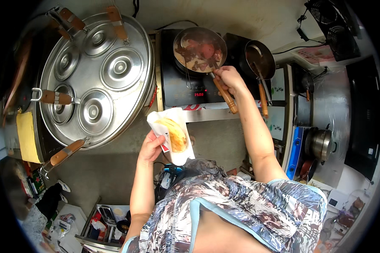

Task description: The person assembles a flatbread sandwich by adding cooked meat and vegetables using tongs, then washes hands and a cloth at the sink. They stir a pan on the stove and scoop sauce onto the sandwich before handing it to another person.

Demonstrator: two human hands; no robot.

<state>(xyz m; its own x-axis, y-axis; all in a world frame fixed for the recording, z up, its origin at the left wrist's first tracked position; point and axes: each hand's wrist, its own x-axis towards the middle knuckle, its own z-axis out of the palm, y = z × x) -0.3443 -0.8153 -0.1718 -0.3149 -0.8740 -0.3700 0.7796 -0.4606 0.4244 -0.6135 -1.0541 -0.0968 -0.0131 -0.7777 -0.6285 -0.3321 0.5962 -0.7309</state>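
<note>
steadying the flatbread (175,135) is being done by the left hand (150,147), its fingers being closed on the white paper (182,159) around the bread, in front of the cooktop (171,92) and apart from the frying pan (202,33). the fingers of the right hand (228,78) are being curled at the pan's wooden handle (227,101), though whether that or a utensil is being gripped cannot be told. the bread is probably being supported best when the paper is being pinched lightly and its open side is being turned upward.
</note>
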